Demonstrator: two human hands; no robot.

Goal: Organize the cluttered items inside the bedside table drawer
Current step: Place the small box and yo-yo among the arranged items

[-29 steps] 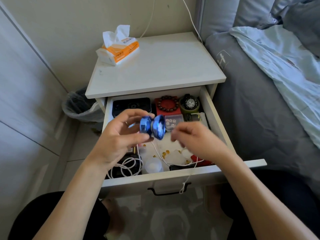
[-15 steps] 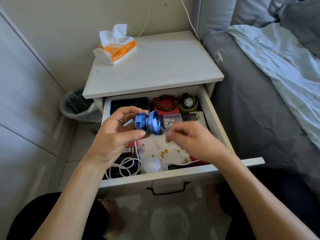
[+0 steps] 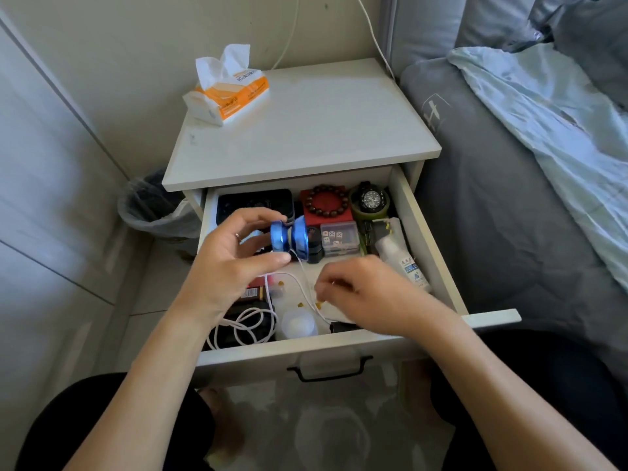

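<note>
Left hand (image 3: 231,263) has the blue yo-yo (image 3: 289,236) pinched by one half between thumb and fingertips, held above the open drawer (image 3: 426,246). Right hand (image 3: 367,295) sits lower and nearer the drawer front, fingers curled; looks like it's pinching the yo-yo string (image 3: 302,266), though the grip itself is hidden. My guess is the string is getting wound back on. Keep it taut and feed it straight into the groove so it doesn't snag the white cable (image 3: 249,322) coiled under the left wrist. Beyond the yo-yo: dice box (image 3: 339,236), bead bracelet (image 3: 327,200), watch (image 3: 369,199).
</note>
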